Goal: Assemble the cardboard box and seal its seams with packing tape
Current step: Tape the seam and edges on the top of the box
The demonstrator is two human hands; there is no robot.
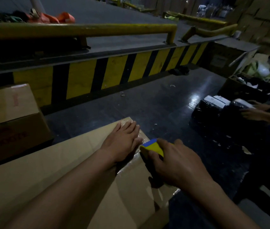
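Note:
A large brown cardboard box lies in front of me on the dark floor, its top face closed. Clear packing tape shines along the box's right edge and far corner. My left hand lies flat, fingers together, pressing on the top face near that far right corner. My right hand grips a yellow and blue tape dispenser held against the right edge of the box, just beside my left fingertips. The dispenser's lower part is hidden under my hand.
A second closed cardboard box stands at the left. A yellow and black striped dock edge with a yellow rail runs behind. At the right, another person's hands handle black wrapped parcels near an open carton.

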